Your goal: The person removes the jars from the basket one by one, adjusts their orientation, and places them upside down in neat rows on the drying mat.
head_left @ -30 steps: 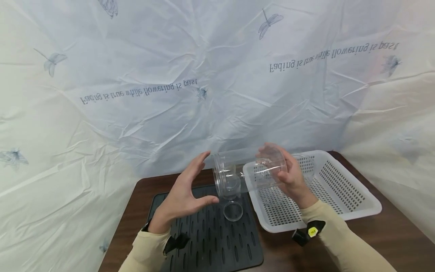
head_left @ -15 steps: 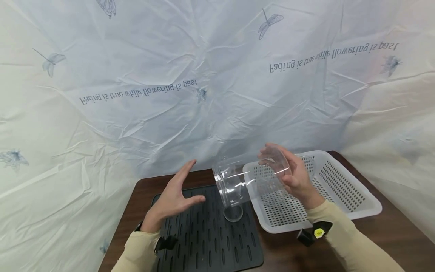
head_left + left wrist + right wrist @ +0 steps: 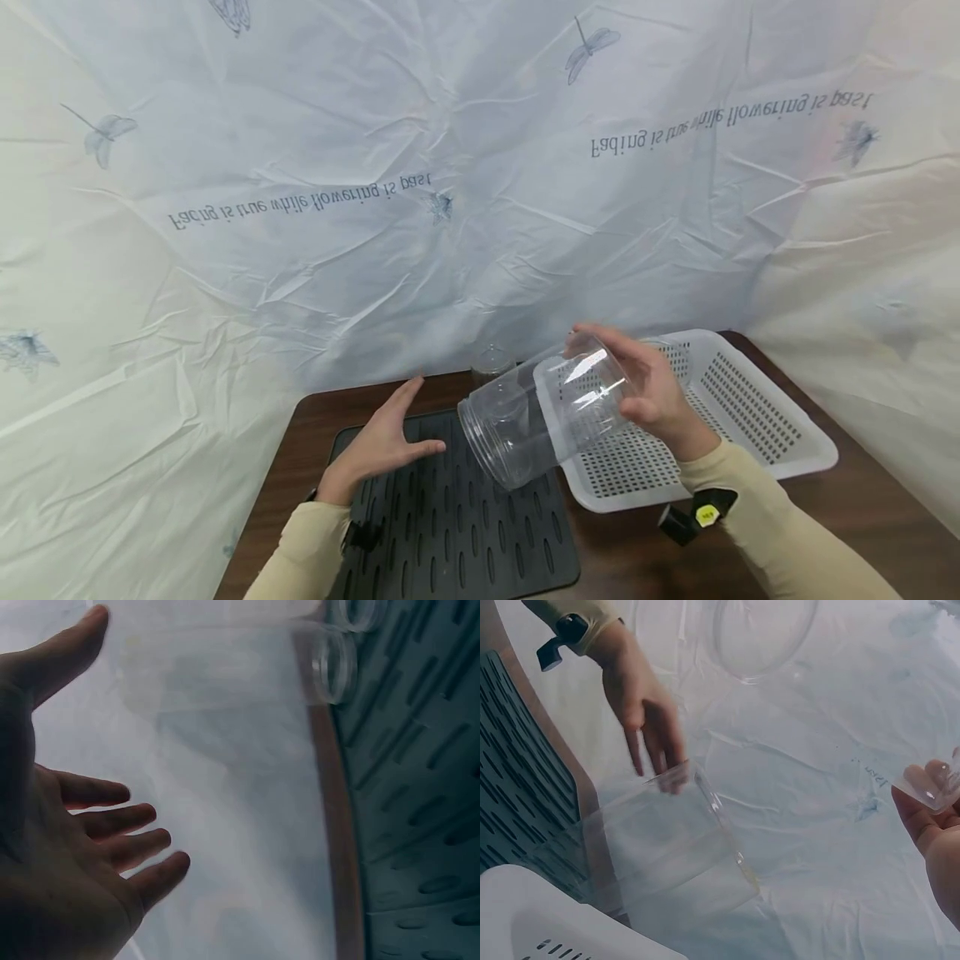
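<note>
Head view: left hand and right hand are apart, a clear jar slanting through the air between them
Right hand: curled round the jar's base end; gripping there seems meant to leave the threaded mouth free
Clear jar: held above the black mat, overlapping the white basket in view, its mouth toward the lower left
Left hand: holding nothing, thumb and fingers spread, near the mouth with a gap between; that spread would suit steadying or receiving something wide, as far as one can judge
Black mat: flat on the wooden table, just left of the basket, probably so that both lie within easy reach; its slots may help things drain
Clear container: stands behind the jar, which hides its lower part
Left wrist view: two clear rims show at the mat, the upper one cut off by the frame
Right wrist view: the gripping hand is cut off at the right edge, and a see-through cylinder crosses the middle; which vessel it is, I cannot tell
Behind the right hand: a faint clear curve, too dim to identify
</note>
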The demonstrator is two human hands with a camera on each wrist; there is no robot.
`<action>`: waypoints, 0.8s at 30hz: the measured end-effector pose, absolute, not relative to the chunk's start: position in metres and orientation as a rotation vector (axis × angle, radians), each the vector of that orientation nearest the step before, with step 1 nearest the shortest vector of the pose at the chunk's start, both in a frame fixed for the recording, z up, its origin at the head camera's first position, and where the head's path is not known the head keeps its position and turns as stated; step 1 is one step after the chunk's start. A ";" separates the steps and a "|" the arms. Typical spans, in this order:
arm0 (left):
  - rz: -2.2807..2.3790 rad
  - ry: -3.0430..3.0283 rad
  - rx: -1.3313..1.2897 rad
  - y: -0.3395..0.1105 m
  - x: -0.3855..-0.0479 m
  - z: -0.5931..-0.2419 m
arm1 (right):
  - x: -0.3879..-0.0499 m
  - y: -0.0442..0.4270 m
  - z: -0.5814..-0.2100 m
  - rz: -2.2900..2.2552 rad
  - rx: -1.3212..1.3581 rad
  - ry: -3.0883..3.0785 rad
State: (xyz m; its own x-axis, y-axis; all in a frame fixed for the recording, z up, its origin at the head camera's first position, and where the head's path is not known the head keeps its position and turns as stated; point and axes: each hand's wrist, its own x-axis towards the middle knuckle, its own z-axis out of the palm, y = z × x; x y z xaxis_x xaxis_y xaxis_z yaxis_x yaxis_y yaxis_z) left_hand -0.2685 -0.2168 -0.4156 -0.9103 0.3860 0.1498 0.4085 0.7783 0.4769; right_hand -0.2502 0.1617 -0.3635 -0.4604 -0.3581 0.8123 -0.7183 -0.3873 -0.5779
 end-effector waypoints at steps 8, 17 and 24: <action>-0.672 -3.064 -0.610 -0.218 -0.284 -0.446 | -0.246 0.161 -0.361 1.829 1.568 -1.619; -0.560 -3.181 -0.573 -0.221 -0.297 -0.474 | -0.245 0.157 -0.357 1.690 1.660 -1.754; -0.495 -3.254 -0.515 -0.222 -0.300 -0.489 | -0.246 0.154 -0.356 1.576 1.678 -1.857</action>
